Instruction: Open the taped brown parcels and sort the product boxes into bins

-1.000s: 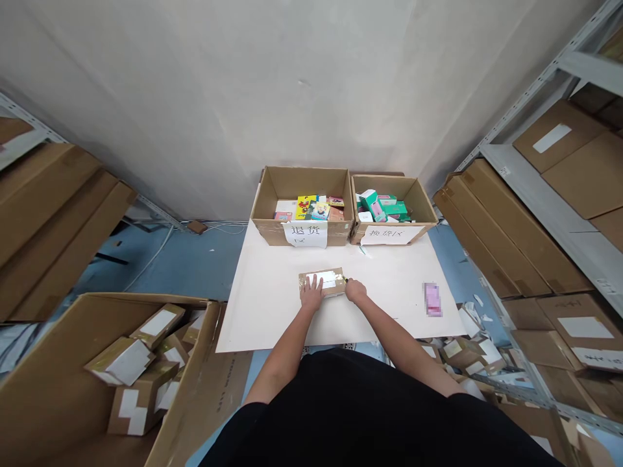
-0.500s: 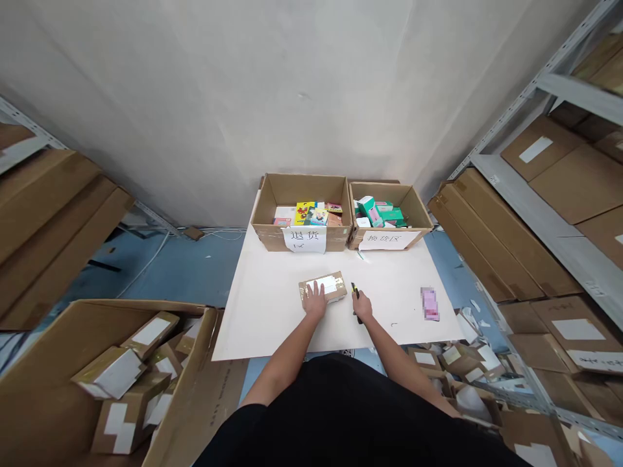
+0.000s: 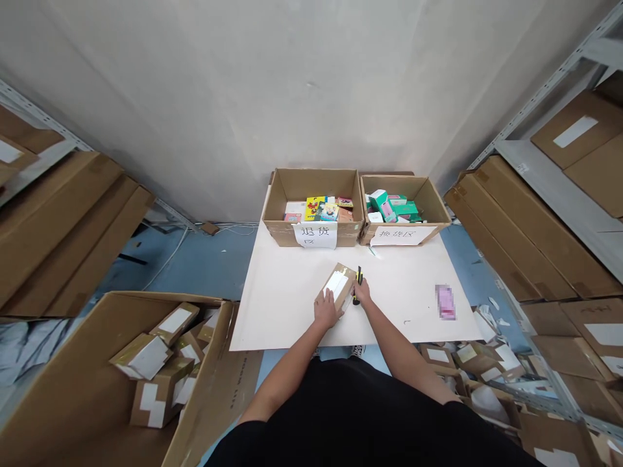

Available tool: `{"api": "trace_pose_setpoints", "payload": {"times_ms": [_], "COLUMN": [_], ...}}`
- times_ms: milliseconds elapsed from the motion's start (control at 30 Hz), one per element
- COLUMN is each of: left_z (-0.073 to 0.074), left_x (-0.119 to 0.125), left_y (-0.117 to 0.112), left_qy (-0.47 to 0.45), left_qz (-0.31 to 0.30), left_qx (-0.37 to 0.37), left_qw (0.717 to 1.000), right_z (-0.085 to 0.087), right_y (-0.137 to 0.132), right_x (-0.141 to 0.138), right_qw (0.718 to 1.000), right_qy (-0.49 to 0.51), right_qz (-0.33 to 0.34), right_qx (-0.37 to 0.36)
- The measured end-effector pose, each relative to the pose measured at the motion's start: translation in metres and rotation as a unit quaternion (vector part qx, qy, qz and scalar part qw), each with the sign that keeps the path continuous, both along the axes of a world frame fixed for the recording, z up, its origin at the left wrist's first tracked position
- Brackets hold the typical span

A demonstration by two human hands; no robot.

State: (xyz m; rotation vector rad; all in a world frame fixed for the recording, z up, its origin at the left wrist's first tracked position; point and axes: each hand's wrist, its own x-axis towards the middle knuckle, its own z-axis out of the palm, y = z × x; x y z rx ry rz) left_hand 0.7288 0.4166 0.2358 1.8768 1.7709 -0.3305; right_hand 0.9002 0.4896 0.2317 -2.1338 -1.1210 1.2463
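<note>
A small brown taped parcel (image 3: 346,277) with a white label lies slanted on the white tabletop (image 3: 280,292). My left hand (image 3: 328,310) grips its near end, fingers over the label side. In my right hand (image 3: 362,293) is a black and yellow utility knife (image 3: 359,275), held against or very close to the parcel's right side. Whether the blade touches the tape is too small to tell.
Two open cartons with handwritten signs stand at the back: the left carton (image 3: 272,232) and the right carton (image 3: 440,217). A pixelated pink item (image 3: 446,302) lies at right. A large box (image 3: 117,299) of parcels stands lower left. Shelves with cartons (image 3: 511,227) flank both sides.
The parcel has turned from lying nearly crosswise to a steep slant, with my left hand now at its near end. My right hand has brought the knife up to the parcel's right side.
</note>
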Motion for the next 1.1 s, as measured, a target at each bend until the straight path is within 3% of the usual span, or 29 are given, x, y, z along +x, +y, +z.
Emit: {"api": "trace_pose_setpoints", "payload": {"times_ms": [133,233,300,400,467,600,700,767,867,933,1000,1100], "left_z": [-0.003,-0.013,-0.023,-0.036,-0.043,-0.055,-0.062,-0.063,-0.053,-0.038,-0.021,-0.004], "left_x": [-0.053,-0.092,-0.105,-0.101,-0.089,-0.078,-0.094,-0.110,-0.130,-0.140,-0.147,-0.154], "left_y": [0.020,0.024,0.018,0.008,0.004,0.005,0.007,0.008,0.014,0.024,0.041,0.069], "left_qy": [-0.077,-0.110,-0.117,-0.156,-0.188,-0.258,-0.241,-0.208,-0.168,-0.153,-0.156,-0.148], "left_qz": [0.109,0.183,0.213,0.226,0.229,0.238,0.284,0.328,0.360,0.315,0.200,0.022], "left_qx": [-0.031,-0.011,-0.011,-0.026,-0.024,-0.010,-0.001,0.011,0.074,0.147,0.189,0.136], "left_qw": [0.991,0.977,0.970,0.961,0.955,0.936,0.928,0.922,0.915,0.925,0.949,0.979], "right_z": [0.002,-0.002,-0.007,-0.014,-0.015,0.001,0.018,0.026,0.030,0.029,0.028,0.027], "right_y": [0.000,-0.011,-0.022,-0.036,-0.040,-0.036,-0.033,-0.035,-0.043,-0.049,-0.051,-0.049], "right_x": [-0.011,-0.022,-0.033,-0.051,-0.060,-0.062,-0.066,-0.075,-0.094,-0.102,-0.105,-0.103], "right_qw": [0.994,0.996,0.997,0.995,0.995,0.993,0.986,0.982,0.982,0.986,0.986,0.986], "right_qy": [0.101,0.088,0.074,0.082,0.091,0.110,0.157,0.170,0.153,0.129,0.110,0.098], "right_qz": [-0.029,-0.017,0.019,0.052,0.039,-0.018,0.024,0.074,0.106,0.109,0.122,0.134], "right_qx": [0.018,-0.004,-0.022,-0.026,-0.020,0.026,0.052,0.031,-0.001,0.000,0.009,0.017]}}
